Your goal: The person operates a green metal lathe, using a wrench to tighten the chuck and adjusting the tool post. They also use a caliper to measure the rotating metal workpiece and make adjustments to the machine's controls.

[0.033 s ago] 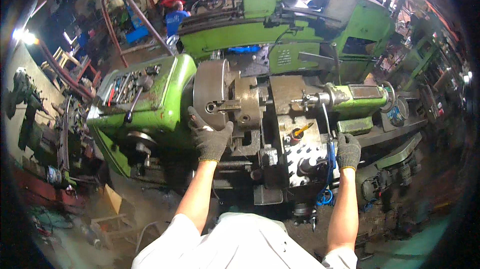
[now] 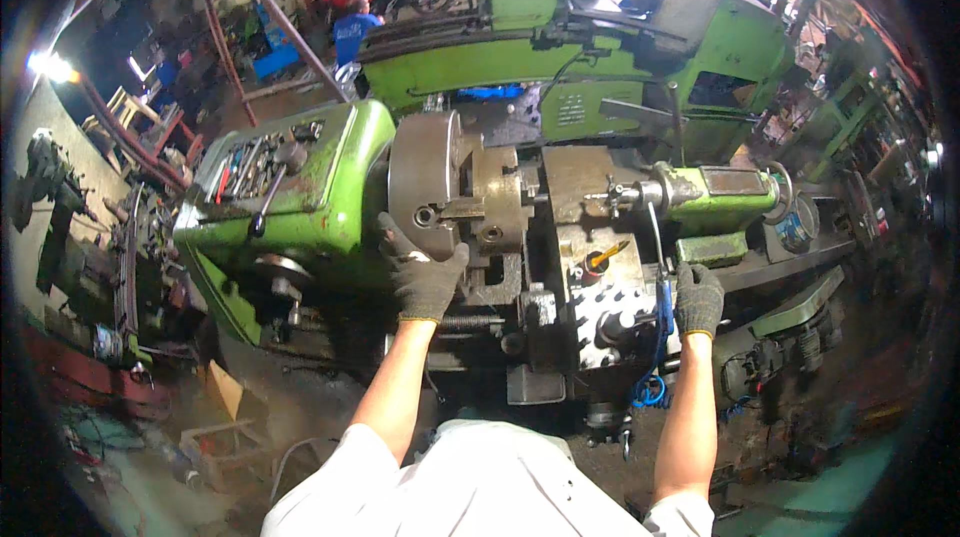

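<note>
— From the head view, what did you see at the lathe?

— The left hand, in a dark knit glove, lay spread flat against the lower rim of the grey lathe chuck, fingers splayed wide, gripping nothing. The chuck sat just right of the green headstock.

— And the other hand?

— The right hand, gloved too, had its fingers curled tight round a blue-handled tool, beside the carriage and below the green tailstock. A person in blue worked far behind.
</note>
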Tool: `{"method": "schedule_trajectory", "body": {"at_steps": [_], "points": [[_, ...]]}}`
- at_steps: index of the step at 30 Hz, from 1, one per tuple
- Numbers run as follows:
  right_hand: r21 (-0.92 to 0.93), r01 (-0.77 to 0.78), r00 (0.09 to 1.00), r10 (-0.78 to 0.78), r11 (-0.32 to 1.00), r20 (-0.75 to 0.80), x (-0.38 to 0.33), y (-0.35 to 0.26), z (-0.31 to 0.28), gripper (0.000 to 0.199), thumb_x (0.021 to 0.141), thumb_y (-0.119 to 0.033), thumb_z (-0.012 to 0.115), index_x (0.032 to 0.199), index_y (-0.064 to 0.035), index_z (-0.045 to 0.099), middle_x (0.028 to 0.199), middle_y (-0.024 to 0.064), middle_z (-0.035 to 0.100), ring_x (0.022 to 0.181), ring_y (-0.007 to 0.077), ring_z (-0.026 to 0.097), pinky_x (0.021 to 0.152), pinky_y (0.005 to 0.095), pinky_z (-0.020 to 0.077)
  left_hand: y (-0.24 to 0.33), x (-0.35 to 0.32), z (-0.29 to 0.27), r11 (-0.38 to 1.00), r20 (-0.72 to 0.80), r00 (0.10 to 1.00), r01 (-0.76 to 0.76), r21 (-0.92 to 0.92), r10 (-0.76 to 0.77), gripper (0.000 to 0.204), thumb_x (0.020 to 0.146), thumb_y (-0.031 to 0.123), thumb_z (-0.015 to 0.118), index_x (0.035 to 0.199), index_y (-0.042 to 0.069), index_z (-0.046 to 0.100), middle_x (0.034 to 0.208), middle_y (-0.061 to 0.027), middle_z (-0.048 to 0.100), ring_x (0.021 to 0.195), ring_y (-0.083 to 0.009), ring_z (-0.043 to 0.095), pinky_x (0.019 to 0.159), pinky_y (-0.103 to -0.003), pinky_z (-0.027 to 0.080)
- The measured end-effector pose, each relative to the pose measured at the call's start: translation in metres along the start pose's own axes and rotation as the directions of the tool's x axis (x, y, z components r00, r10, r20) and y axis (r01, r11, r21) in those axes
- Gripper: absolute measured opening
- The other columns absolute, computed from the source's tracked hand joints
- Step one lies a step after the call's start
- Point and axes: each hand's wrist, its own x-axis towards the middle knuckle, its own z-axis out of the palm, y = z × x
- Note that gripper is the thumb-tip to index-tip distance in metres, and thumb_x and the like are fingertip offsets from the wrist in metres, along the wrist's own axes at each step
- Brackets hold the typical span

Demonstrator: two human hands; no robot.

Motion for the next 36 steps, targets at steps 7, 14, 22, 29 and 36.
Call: {"method": "schedule_trajectory", "body": {"at_steps": [7,14,22,29,36], "points": [[0.022,0.039,0.999,-0.039,0.999,-0.012,0.006,0.007,0.003,0.049,0.097,-0.046,0.063,0.108,-0.0003,0.076,0.113,0.0253,0.072,0.109,0.0432,0.066,0.096,0.0494,0.0494,0.004,-0.034,-0.011,0.864,0.414,0.789,0.504,-0.014,-0.454,0.150,0.068,0.045,0.091,0.161,0.000,-0.018,0.163,-0.0373,0.019,0.148,-0.0486,0.035,0.122,-0.049,0.033],[0.119,-0.007,0.998,0.000,0.993,0.060,0.014,0.019,0.003,0.050,0.096,-0.045,0.068,0.112,0.0026,0.075,0.114,0.0282,0.072,0.109,0.0434,0.068,0.097,0.0483,0.0506,-0.017,-0.019,-0.027,0.979,0.294,0.934,0.189,0.082,-0.205,0.126,0.079,0.056,0.081,0.163,-0.001,0.007,0.165,-0.0328,0.019,0.153,-0.0457,0.026,0.126,-0.051,0.026],[0.196,0.096,0.992,-0.110,0.976,0.061,0.002,0.010,0.002,0.041,0.100,-0.038,0.066,0.103,0.0013,0.076,0.102,0.0225,0.074,0.094,0.0384,0.069,0.088,0.0473,0.0515,-0.099,0.166,-0.165,0.558,-0.065,0.998,0.066,0.827,-0.020,0.043,0.100,0.044,0.051,0.116,0.011,0.073,0.122,-0.0195,0.070,0.111,-0.0394,0.068,0.095,-0.056,0.051],[0.175,0.180,0.983,-0.182,0.968,-0.004,0.010,0.013,0.015,0.039,0.099,-0.035,0.067,0.106,0.0030,0.075,0.101,0.0242,0.075,0.093,0.0376,0.072,0.088,0.0461,0.0521,-0.102,0.176,-0.132,0.623,-0.099,0.981,0.185,0.760,-0.169,0.049,0.096,0.046,0.054,0.099,0.002,0.077,0.098,-0.0253,0.075,0.091,-0.0431,0.074,0.084,-0.053,0.057],[0.124,0.049,0.983,-0.070,0.991,0.169,0.039,0.050,0.022,0.039,0.100,-0.032,0.063,0.108,0.0039,0.074,0.102,0.0205,0.076,0.089,0.0296,0.071,0.083,0.0408,0.0528,-0.115,0.168,-0.170,0.821,0.107,0.994,-0.044,0.570,-0.021,0.048,0.096,0.044,0.054,0.095,0.002,0.077,0.088,-0.0305,0.070,0.088,-0.0449,0.072,0.080,-0.056,0.056]]}}
